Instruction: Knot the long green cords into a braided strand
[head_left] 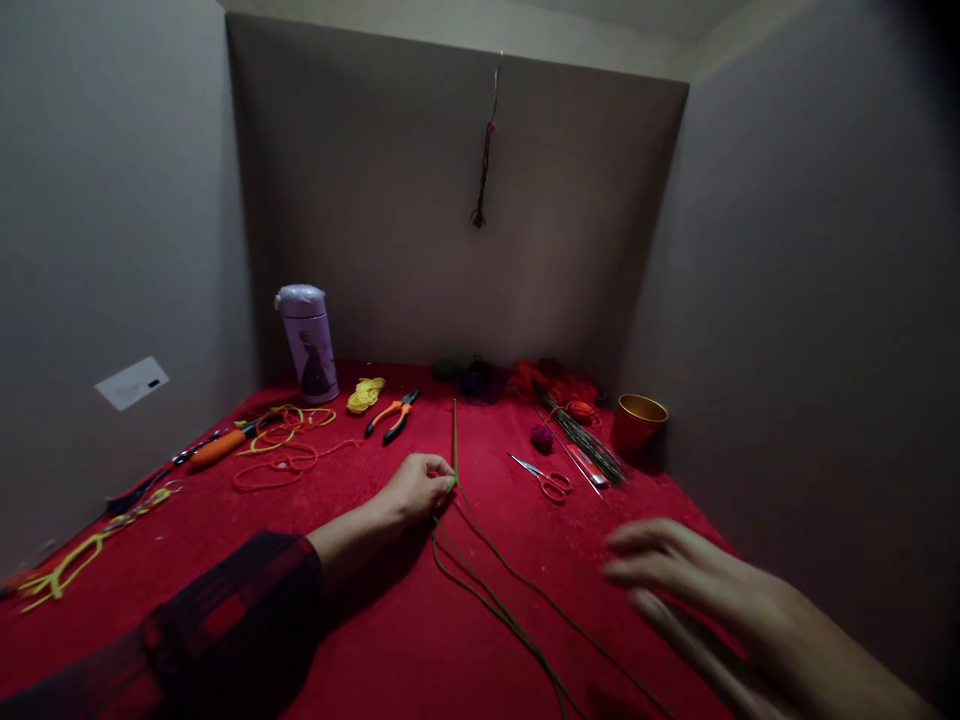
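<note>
My left hand (421, 487) pinches a green cord (454, 478) between thumb and fingertips at the middle of the red cloth. From that pinch a straight green length (454, 435) runs away towards the back; whether it is braided I cannot tell. Loose green strands (517, 632) trail from the hand towards the near edge on the right. My right hand (720, 600) hovers at the lower right, slightly blurred, its fingers stretched out and holding nothing. Scissors with red handles (551, 484) lie between the two hands, farther back.
Orange-handled pliers (393, 414), yellow yarn (366, 395) and a purple bottle (309, 345) stand or lie back left. Orange cord (281, 468) and a yellow cord piece (79, 563) lie left. Back right are red yarn (559, 385), thin sticks (589, 445) and a red-gold cup (639, 425). Walls enclose three sides.
</note>
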